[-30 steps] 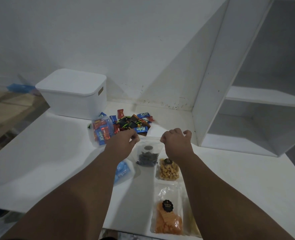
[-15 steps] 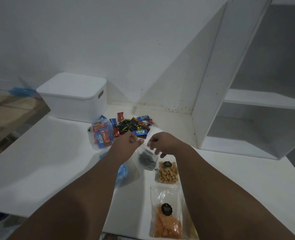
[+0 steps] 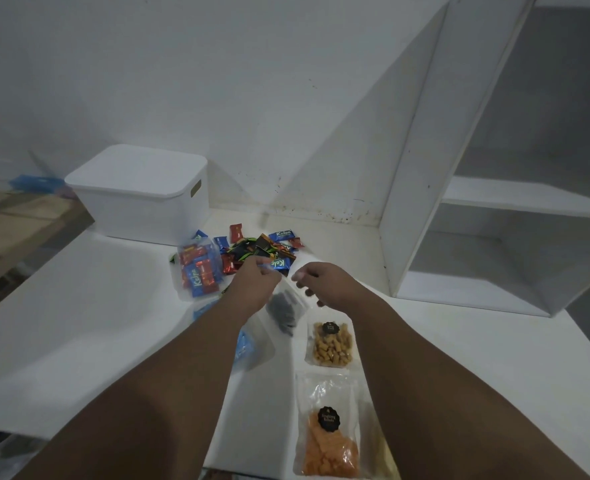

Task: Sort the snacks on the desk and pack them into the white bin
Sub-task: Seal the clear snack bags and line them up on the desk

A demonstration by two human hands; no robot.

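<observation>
- Sitting at the far left of the desk (image 3: 79,323), the white bin (image 3: 141,199) has its lid on; it looks rigid, with a slot handle in its side wall to take hold of.
- Next comes a clear pouch of wrapped candies (image 3: 199,271), standing near the bin; "Kalpa" can be read on its blue wrappers. It should be light and crinkly, best gripped by its top edge.
- Behind it the loose pile of wrappers (image 3: 264,247) shows the same "Kalpa" on blue pieces; these are small and slippery, so scooping will likely serve better than pinching singly.
- A pouch with blue contents (image 3: 243,344) lies partly hidden under the left forearm.
- The left hand (image 3: 252,289) pinches the top edge of a clear pouch with dark contents (image 3: 284,311), fingers narrowed on the film, the pouch hanging tilted and limp.
- The right hand (image 3: 324,282) hovers just beside that top edge, fingers loosely curled and holding nothing.
- Nearer, a pouch of tan nuggets (image 3: 331,346) and a pouch of orange pieces (image 3: 331,441) lie flat; each carries a round black label, its writing too small to read. Their contents look brittle, so squeezing risks crushing.
</observation>
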